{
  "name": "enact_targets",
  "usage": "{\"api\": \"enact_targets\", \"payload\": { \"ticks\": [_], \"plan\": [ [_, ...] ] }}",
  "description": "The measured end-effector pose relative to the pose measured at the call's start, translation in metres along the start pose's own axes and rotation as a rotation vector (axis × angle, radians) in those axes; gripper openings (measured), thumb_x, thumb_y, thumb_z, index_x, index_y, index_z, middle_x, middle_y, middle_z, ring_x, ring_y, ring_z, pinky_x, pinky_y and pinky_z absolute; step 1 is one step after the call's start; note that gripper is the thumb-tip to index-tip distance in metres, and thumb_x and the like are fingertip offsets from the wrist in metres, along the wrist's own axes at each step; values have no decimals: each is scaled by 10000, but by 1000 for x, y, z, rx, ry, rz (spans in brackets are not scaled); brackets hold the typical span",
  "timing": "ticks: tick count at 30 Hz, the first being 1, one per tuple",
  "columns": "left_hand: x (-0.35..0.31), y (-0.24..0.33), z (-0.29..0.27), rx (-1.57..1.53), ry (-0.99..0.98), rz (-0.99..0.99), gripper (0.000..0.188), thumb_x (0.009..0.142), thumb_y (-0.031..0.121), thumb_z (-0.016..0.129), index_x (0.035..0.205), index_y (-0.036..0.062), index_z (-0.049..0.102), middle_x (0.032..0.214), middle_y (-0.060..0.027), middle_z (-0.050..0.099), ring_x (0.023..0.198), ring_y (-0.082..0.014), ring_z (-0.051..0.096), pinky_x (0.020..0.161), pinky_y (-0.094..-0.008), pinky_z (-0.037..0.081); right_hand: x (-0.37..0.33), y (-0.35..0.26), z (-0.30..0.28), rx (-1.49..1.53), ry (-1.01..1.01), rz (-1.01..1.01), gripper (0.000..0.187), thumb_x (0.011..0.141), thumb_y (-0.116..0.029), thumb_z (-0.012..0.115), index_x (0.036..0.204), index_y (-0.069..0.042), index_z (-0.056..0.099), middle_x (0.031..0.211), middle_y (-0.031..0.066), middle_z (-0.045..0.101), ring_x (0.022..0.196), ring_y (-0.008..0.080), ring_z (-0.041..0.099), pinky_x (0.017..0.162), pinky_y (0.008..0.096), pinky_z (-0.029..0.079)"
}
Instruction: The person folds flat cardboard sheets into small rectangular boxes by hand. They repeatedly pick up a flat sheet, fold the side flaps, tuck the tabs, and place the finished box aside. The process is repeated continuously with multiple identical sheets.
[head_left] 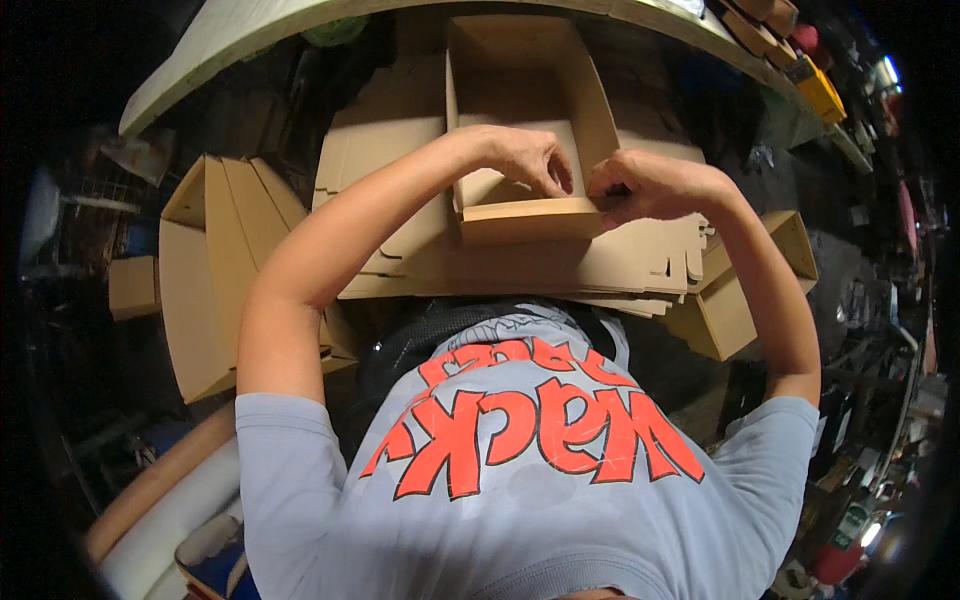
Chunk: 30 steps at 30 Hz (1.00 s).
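Note:
A brown cardboard box (520, 70), open at the top, sits on a stack of flat cardboard blanks (540, 262) in front of me. My left hand (535, 160) curls over the near wall of the box, fingers inside it. My right hand (645, 185) grips the same near wall at its right corner, thumb and fingers pinched on the cardboard edge. Both hands are close together, almost touching. The near wall looks folded double.
More flat cardboard blanks (215, 270) lean at my left. A folded box (745, 300) lies at my right below the stack. A pale curved table edge (230, 40) runs across the top. Shelves with coloured items (820, 90) stand at the far right.

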<state>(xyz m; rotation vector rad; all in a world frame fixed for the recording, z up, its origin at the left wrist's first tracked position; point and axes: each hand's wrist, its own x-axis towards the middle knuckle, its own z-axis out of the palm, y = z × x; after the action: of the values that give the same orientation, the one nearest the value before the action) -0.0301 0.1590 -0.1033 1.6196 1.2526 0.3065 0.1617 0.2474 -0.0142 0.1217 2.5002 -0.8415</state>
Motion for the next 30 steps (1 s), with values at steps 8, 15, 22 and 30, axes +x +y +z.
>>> {"api": "enact_targets", "payload": {
  "ticks": [8, 15, 22, 30],
  "plan": [
    [-9, 14, 13, 470, 278, 52, 734, 694, 603, 735, 1046, -40, 695, 997, -213, 701, 958, -340, 670, 831, -409, 535, -12, 0, 26, 317, 236, -1, 344, 758, -164, 807, 941, 16, 579, 762, 84, 612, 702, 170, 548, 652, 338, 457],
    [-9, 13, 20, 578, 328, 133, 740, 684, 688, 709, 949, -3, 701, 929, -213, 704, 914, -372, 673, 795, -440, 534, -16, -4, 30, 363, 240, 58, 329, 772, -203, 825, 927, 17, 636, 825, 43, 631, 808, 130, 579, 752, 285, 469],
    [-9, 15, 24, 607, 365, 158, 750, 706, 663, 715, 891, -63, 684, 883, -242, 694, 863, -389, 678, 758, -445, 538, -10, -3, 19, 199, 157, -21, 306, 733, -216, 830, 891, 21, 717, 828, 118, 700, 782, 206, 645, 741, 333, 497],
    [-30, 25, 20, 575, 445, 230, 610, 820, 578, 662, 767, -30, 647, 785, -217, 671, 758, -389, 658, 672, -465, 512, -13, -16, 24, 101, 176, -32, 189, 798, -127, 762, 921, 10, 720, 805, 145, 686, 787, 257, 664, 719, 364, 503]
  ]
}}
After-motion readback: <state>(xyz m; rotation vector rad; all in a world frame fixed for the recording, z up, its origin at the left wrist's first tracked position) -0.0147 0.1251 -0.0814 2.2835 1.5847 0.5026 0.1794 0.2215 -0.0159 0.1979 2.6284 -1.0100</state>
